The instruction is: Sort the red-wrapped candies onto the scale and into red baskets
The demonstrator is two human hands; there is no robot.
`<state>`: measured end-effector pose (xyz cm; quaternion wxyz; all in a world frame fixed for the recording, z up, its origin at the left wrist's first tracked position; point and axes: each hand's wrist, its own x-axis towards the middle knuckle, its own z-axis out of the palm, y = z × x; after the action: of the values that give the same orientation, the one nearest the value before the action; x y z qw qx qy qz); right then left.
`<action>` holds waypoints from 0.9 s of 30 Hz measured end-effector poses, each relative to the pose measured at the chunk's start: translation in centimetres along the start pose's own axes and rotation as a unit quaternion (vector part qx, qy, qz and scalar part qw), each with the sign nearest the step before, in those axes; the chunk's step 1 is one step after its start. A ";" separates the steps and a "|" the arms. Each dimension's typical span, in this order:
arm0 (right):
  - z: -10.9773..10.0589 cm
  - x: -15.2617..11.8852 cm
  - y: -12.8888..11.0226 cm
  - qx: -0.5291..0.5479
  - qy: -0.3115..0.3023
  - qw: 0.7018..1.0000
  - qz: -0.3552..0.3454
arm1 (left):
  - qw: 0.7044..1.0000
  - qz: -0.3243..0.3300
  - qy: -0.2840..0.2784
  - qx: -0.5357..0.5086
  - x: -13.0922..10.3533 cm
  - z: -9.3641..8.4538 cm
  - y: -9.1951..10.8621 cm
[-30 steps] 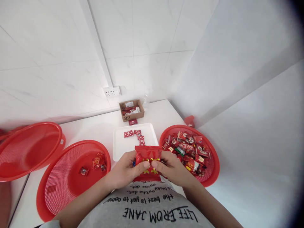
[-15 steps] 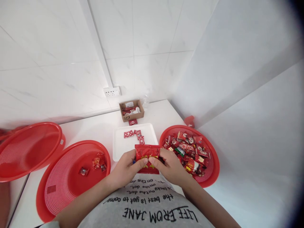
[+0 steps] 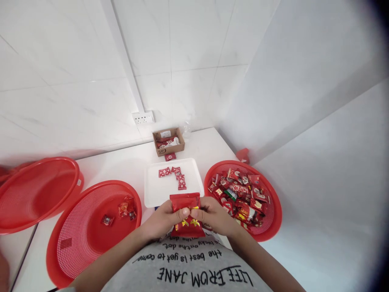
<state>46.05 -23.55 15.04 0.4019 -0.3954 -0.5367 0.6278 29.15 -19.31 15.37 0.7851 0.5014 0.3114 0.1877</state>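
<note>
Both hands grip one red packet [image 3: 187, 229] with gold lettering and a crimped top edge, close in front of my chest. My left hand [image 3: 162, 219] is closed on its left side, and my right hand [image 3: 214, 214] on its right; the thumbs meet over the front, while the other fingers are mostly hidden behind. Just beyond the packet lies a white tray [image 3: 154, 184] holding 3 small red-and-white wrapped sweets [image 3: 181, 182]. To the right, a red basket [image 3: 275, 202] is heaped with mixed red packets and sweets [image 3: 240, 188].
At the left a red basket [image 3: 68, 231] holds a few wrapped sweets [image 3: 126, 209]. Another red basket [image 3: 39, 194] stands farther left. A small cardboard box [image 3: 170, 151] with red packets sits near the wall, a red sweet [image 3: 170, 157] before it. A wall [image 3: 319, 162] rises on the right.
Both hands have lowered the red packet slightly toward my chest, uncovering more of the tray and the nearest sweet on it. The baskets and box stay put.
</note>
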 end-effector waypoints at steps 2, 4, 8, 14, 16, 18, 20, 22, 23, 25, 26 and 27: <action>0.0 0.1 0.6 0.034 0.005 0.999 0.014 | 1.000 -0.003 0.002 -0.022 0.1 0.0 -0.1; -0.1 0.2 1.1 0.060 0.021 0.997 0.034 | 1.000 -0.016 0.011 -0.022 0.3 0.0 0.0; -0.2 0.4 1.7 0.053 0.042 0.996 0.061 | 0.998 -0.036 0.052 0.024 0.5 -0.1 0.0; -0.2 0.5 1.6 -0.035 0.061 0.996 0.052 | 0.993 -0.032 0.101 -0.051 1.0 0.0 -0.6; -0.2 0.5 1.7 -0.053 0.052 0.997 0.039 | 0.992 -0.038 0.109 -0.056 1.1 -0.1 -0.7; -0.1 0.5 1.7 -0.073 0.031 0.996 0.030 | 0.993 -0.049 0.094 -0.056 1.2 -0.2 -0.7; -0.1 0.5 1.7 -0.088 0.007 0.996 0.030 | 0.994 -0.063 0.065 -0.066 1.2 -0.4 -0.7; 0.0 0.5 1.7 -0.082 -0.005 0.996 0.038 | 0.992 -0.077 0.045 -0.087 1.3 -0.5 -0.7; 0.0 0.4 1.7 -0.071 -0.006 0.996 0.045 | 0.991 -0.079 0.039 -0.100 1.3 -0.5 -0.8; 0.0 0.4 1.6 -0.043 -0.005 0.997 0.058 | 0.989 -0.071 0.021 -0.126 1.2 -0.6 -0.8; -0.1 0.4 1.5 -0.028 -0.007 0.998 0.062 | 0.989 -0.063 0.009 -0.137 1.2 -0.6 -0.9; -0.1 0.3 1.5 -0.016 -0.011 0.998 0.063 | 0.988 -0.056 -0.002 -0.147 1.1 -0.6 -0.9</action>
<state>45.91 -23.36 13.54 0.3492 -0.4281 -0.5252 0.6472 29.59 -18.62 14.07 0.8602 0.3631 0.3059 0.1862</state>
